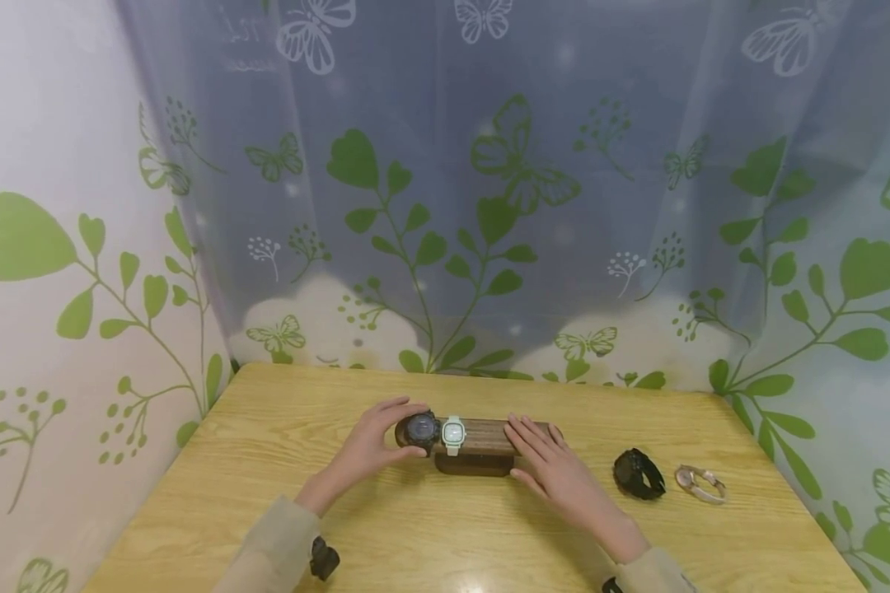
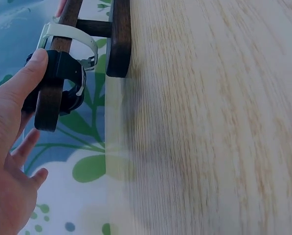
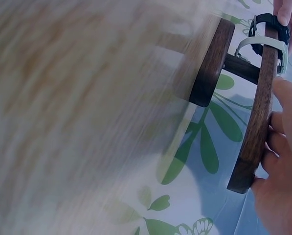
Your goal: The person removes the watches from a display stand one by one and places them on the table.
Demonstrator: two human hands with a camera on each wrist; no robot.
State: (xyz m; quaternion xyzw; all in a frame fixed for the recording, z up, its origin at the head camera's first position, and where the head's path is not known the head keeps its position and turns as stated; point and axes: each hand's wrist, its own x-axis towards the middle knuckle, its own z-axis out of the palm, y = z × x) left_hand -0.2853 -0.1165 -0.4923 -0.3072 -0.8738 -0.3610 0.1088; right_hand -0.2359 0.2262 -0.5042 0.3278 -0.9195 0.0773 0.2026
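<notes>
A dark wooden watch stand [image 1: 482, 436], a long bar on a short post and base, stands on the table. Near its left end a black watch [image 1: 422, 428] is strapped around the bar. My left hand [image 1: 367, 445] pinches that watch, thumb at the near side and fingers at the far side; the left wrist view shows the thumb [image 2: 31, 73] on its edge. Just right of it, a mint-green watch [image 1: 454, 433] also encircles the bar. My right hand [image 1: 564, 478] rests with extended fingers on the bar's right part, and its thumb lies toward the near side.
To the right of the stand, another black watch [image 1: 639, 474] lies on the wooden table [image 1: 415, 527]. Beside it is a slim light-banded watch [image 1: 700, 484]. A curtain [image 1: 445, 247] printed with leaves and butterflies hangs behind the table's back edge.
</notes>
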